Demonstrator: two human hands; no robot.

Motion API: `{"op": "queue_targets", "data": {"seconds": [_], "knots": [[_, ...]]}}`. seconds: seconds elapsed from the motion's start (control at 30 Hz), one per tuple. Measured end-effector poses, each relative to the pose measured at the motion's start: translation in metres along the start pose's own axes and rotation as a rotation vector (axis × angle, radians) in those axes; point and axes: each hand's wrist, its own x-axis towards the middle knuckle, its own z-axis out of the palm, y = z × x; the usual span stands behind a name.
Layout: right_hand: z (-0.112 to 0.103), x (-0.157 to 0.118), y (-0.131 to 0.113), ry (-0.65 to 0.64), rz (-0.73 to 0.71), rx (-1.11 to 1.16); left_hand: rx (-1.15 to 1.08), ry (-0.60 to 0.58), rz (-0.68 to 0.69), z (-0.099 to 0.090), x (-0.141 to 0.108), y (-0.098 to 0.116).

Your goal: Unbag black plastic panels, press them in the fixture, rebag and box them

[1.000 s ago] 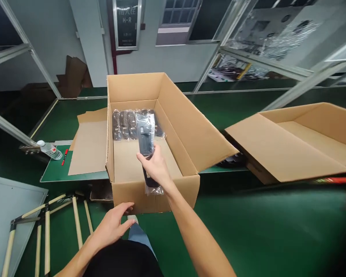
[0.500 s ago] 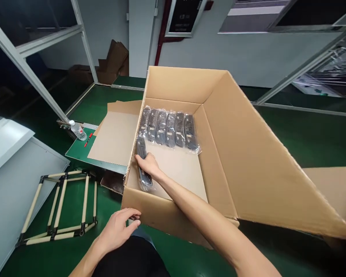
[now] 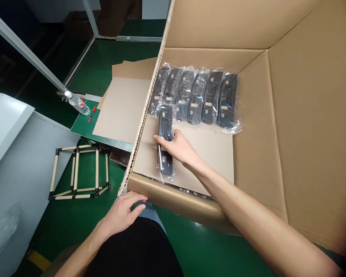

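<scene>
Inside a large open cardboard box [image 3: 178, 206], my right hand [image 3: 177, 147] grips a dark part in clear plastic wrap [image 3: 166, 125], thumb on its left side. That part lies lengthwise near the box's left wall, just in front of a row. The row holds several similar wrapped dark parts [image 3: 193, 96] side by side against the far wall, on a flat cardboard sheet [image 3: 213, 150]. Outside the box's near left corner, my left hand [image 3: 123, 213] has thumb and fingers apart, with nothing between them; its fingertips are by the front wall.
Left of the box, cardboard sheets [image 3: 121, 111] lie on a green table [image 3: 82, 127] with a water bottle [image 3: 77, 103] and a red marker [image 3: 92, 114]. A tube frame [image 3: 75, 169] stands on the floor by a grey cabinet [image 3: 31, 154]. A tall box flap rises at right.
The view has tilted down and come closer to the box. My right hand still grips the wrapped part, which now sits straighter and a little away from the left wall. My left hand stays by the corner.
</scene>
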Motion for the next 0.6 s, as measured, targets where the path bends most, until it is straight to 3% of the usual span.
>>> {"op": "queue_targets", "data": {"seconds": [0.2,0.43,0.6], "knots": [[0.014,-0.011,-0.013,-0.140,0.046,-0.114,0.029,0.011,0.014,0.003,0.007,-0.006],[0.010,-0.003,-0.022,-0.115,0.118,-0.128,-0.009,0.092,0.040,0.011,0.004,-0.013],[0.024,-0.008,-0.022,-0.178,0.168,-0.220,-0.030,0.097,0.059,0.011,0.009,-0.014]]}}
